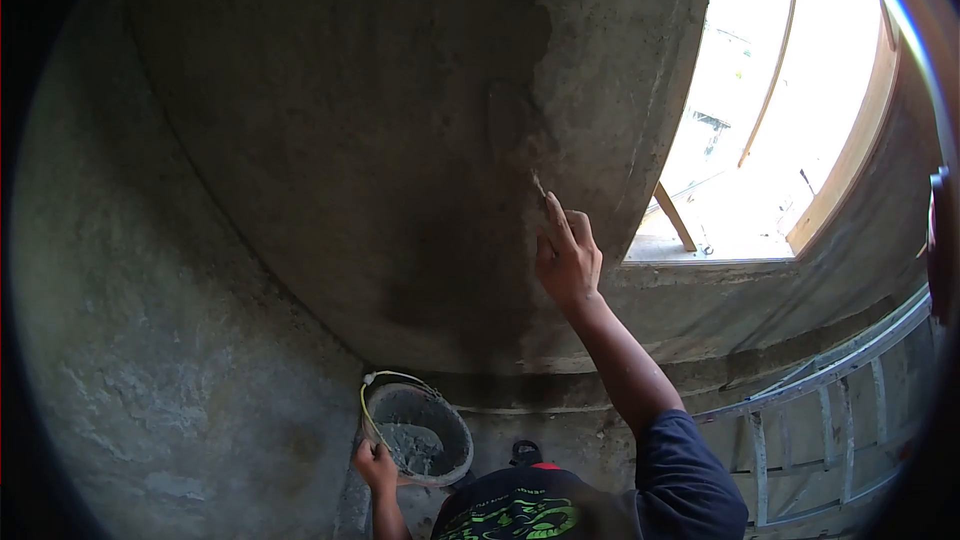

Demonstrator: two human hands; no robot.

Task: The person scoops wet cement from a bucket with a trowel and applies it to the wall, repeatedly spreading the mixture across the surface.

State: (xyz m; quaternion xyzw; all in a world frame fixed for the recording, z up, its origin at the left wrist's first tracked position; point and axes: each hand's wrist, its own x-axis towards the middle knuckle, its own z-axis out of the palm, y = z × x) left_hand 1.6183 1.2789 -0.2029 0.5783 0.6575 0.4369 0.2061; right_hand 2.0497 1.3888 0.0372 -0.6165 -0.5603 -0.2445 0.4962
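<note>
My right hand (pixel 568 255) is raised to the grey wall, closed round the handle of a trowel (pixel 512 125). The dark trowel blade lies against the wall and is hard to tell from it. A darker, wet-looking patch (pixel 440 260) spreads over the wall beside and below it. Low in the view, my left hand (pixel 375 462) is closed on the yellow-green handle (pixel 366 410) of a bucket (pixel 462 440). Grey wet mortar (pixel 412 447) lies inside the bucket.
A bright window opening (pixel 770 100) with a wooden frame (pixel 850 175) is at the upper right. A metal ladder (pixel 825 375) lies at the lower right. Another rough wall (pixel 150 320) stands on the left. A dark shoe (pixel 525 452) shows beside the bucket.
</note>
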